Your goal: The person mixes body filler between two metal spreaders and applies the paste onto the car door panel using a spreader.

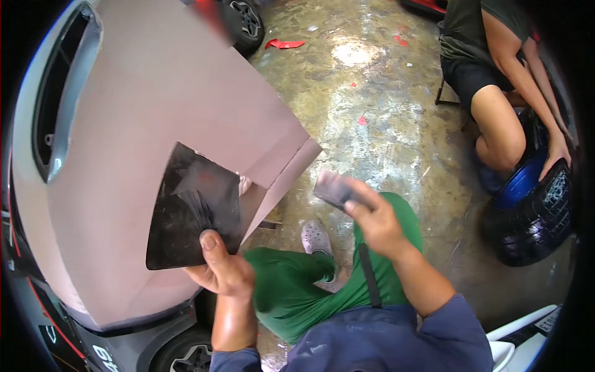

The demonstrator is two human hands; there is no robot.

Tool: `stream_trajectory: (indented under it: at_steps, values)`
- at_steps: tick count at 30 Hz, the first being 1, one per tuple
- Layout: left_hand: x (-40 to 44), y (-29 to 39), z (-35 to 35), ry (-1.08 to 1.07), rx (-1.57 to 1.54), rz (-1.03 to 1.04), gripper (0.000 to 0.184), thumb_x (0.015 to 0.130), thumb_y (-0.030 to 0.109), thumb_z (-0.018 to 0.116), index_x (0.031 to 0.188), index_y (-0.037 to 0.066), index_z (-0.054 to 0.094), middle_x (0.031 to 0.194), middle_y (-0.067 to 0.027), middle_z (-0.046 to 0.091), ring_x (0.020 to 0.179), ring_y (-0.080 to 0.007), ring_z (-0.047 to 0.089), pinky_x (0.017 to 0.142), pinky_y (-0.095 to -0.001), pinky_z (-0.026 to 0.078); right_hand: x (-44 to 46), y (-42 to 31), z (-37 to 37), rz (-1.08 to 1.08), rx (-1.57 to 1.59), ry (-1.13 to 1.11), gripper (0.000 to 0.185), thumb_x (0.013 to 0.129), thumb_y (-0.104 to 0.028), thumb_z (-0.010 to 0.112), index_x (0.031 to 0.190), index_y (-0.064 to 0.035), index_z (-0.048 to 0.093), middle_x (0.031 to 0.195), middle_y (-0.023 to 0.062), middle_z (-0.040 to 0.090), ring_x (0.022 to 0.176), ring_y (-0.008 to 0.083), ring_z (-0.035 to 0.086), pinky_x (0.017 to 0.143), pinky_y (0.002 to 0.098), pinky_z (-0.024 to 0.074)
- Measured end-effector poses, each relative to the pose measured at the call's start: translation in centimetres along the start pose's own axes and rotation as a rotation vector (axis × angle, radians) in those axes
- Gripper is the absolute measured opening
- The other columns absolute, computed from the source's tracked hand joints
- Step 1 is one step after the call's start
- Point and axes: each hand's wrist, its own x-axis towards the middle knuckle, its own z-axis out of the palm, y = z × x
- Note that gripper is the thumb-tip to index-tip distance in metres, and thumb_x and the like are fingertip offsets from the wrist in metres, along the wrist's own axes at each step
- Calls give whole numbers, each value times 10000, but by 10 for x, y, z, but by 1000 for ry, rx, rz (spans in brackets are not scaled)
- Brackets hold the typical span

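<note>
My left hand [226,263] grips the lower edge of a flat black panel [192,214], thumb on its face and fingers underneath. The panel has a scuffed, streaky patch and is tilted in front of the car body. Out to the right, my right hand [375,220] is closed round a small dark rectangular pad [334,190]; motion blur hides its exact kind. Behind the panel, a dull pink sheet [167,93] covers the car's side. A loose corner flap [288,173] of this sheet sticks out near the panel.
A car wheel [186,356] is at the lower left. Red scraps [285,44] lie on the stained floor [384,142]. At right, a seated co-worker [502,118] has a hand on a black tyre [533,217]. A white car part [520,332] is at lower right.
</note>
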Motion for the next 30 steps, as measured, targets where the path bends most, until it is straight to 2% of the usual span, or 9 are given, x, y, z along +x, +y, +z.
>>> stream_trajectory:
  at_steps: [4, 5, 9, 13, 16, 17, 21, 24, 30]
  values:
    - [-6, 3, -44, -542, 317, -411, 282, 978, 82, 545, 1224, -55, 565, 1171, -118, 629, 1056, -178, 576, 911, -329, 477, 3, 39, -43, 388, 879, 282, 477, 1011, -158, 477, 1471, -83, 378, 1397, 164, 519, 1323, 368, 463, 1103, 533, 371]
    - [-5, -5, -44, -651, 517, -319, 197, 944, 39, 574, 1109, -61, 612, 740, -103, 647, 634, -151, 562, 610, -295, 463, 5, 46, -54, 418, 1019, 322, 500, 1030, -220, 471, 1492, -82, 339, 1425, 169, 496, 1342, 378, 444, 1110, 565, 357]
    - [-9, -22, -43, -1015, 722, -526, 274, 918, 101, 610, 1184, 36, 628, 768, -194, 652, 670, -354, 644, 642, -402, 504, 14, 40, -84, 341, 1196, 249, 797, 954, -615, 439, 1537, -110, 239, 1562, 172, 307, 1398, 452, 337, 1042, 749, 293]
    - [-23, -59, -51, -1162, 852, -614, 284, 930, 156, 606, 1198, 63, 623, 791, -234, 645, 738, -420, 636, 655, -454, 493, 22, 44, -99, 262, 1282, 246, 847, 924, -690, 401, 1556, -157, 212, 1580, 152, 275, 1428, 437, 288, 1041, 744, 296]
    - [-30, -86, -63, -1269, 913, -612, 303, 936, 173, 597, 1204, 32, 607, 796, -248, 641, 754, -442, 627, 661, -464, 492, 30, 59, -102, 272, 1155, 314, 835, 920, -656, 463, 1553, -165, 229, 1567, 150, 297, 1417, 428, 314, 1074, 723, 264]
    - [-32, -91, -64, -1294, 934, -663, 304, 940, 179, 595, 1197, 16, 604, 782, -248, 636, 736, -430, 628, 662, -457, 491, 34, 68, -102, 229, 1075, 284, 808, 860, -524, 621, 1520, -175, 311, 1523, 137, 354, 1402, 407, 339, 1096, 682, 262]
    - [-32, -103, -71, -1230, 936, -914, 318, 954, 200, 590, 1162, -40, 596, 722, -240, 602, 646, -346, 604, 652, -418, 478, 46, 135, -86, -104, -537, 159, 754, 669, -286, 741, 1381, -238, 499, 1460, 71, 402, 1356, 341, 346, 1093, 613, 288]
    - [-39, -111, -77, -1102, 875, -940, 284, 966, 198, 588, 1090, -57, 596, 668, -182, 547, 595, -211, 490, 607, -361, 435, 52, 206, -74, -301, -1074, -7, 651, 696, -318, 749, 1320, -315, 565, 1457, 28, 411, 1339, 309, 353, 1101, 625, 245]
    - [-37, -114, -71, -1091, 950, -1090, 230, 961, 165, 596, 1021, -56, 586, 641, -131, 512, 592, -176, 430, 579, -336, 411, 78, 248, -66, -424, -1102, 13, 579, 726, -360, 757, 1278, -401, 587, 1428, -34, 445, 1334, 256, 358, 1104, 640, 211]
